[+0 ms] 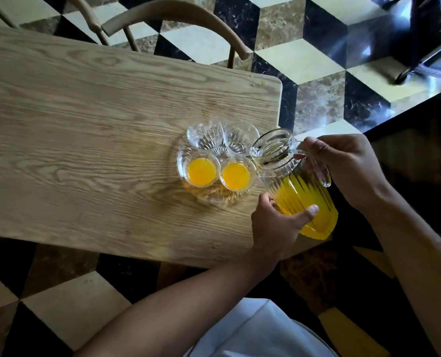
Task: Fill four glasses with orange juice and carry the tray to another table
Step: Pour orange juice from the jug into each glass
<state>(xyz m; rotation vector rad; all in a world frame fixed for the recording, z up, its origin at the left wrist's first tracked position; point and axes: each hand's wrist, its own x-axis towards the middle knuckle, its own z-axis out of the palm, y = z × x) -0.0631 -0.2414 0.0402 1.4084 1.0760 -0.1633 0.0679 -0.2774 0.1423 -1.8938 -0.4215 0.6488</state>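
Note:
A round clear glass tray (182, 161) sits on the wooden table (85, 124) near its right end. On it stand two glasses holding orange juice, one at the near left (201, 172) and one at the near right (236, 176), and two glasses with no juice behind them, at the far left (205, 135) and far right (240, 137). A ribbed glass pitcher (295, 185) with juice in its lower half is tilted, its mouth toward the tray. My right hand (348, 166) grips its handle. My left hand (278, 222) supports its base from below.
A wooden chair (178, 16) stands at the table's far edge. The table's right edge ends just beyond the tray. Checkered tile floor (317, 60) lies all around, and a dark counter (420, 137) is at the right.

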